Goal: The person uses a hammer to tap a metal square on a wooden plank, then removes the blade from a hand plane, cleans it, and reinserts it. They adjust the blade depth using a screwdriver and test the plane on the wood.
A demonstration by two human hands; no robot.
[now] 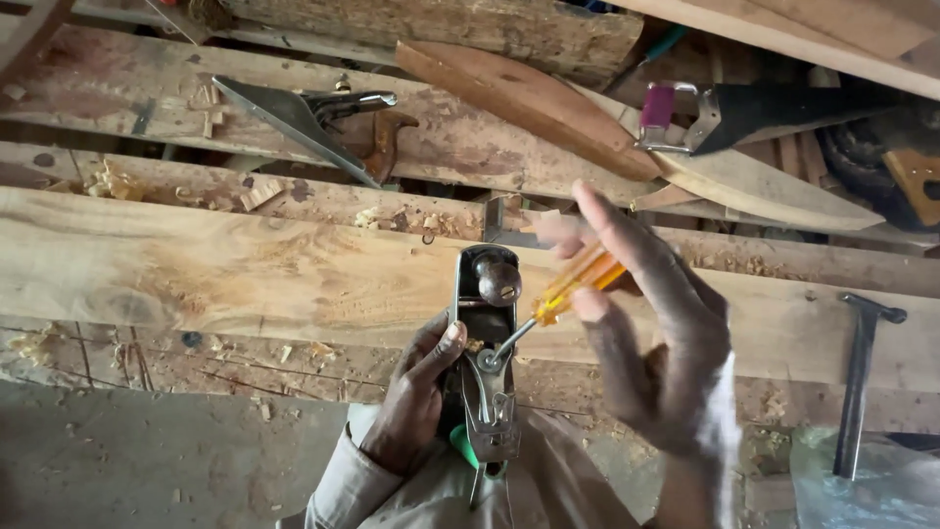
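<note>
A metal hand plane (487, 338) with a dark round front knob rests on the near edge of a wide pale plank (245, 269). My left hand (419, 392) grips the plane's side, thumb pressed near its cap screw. My right hand (646, 323) holds a screwdriver with a clear orange handle (578, 282); its thin shaft angles down-left and the tip sits at the screw in the plane's middle. The fingers of that hand are blurred.
A trowel-like steel blade (294, 122) and a rusty tool lie on the far boards. A curved brown wood piece (529, 103) and a handsaw (774, 108) sit upper right. A hammer (862, 382) hangs at right. Wood shavings litter the boards.
</note>
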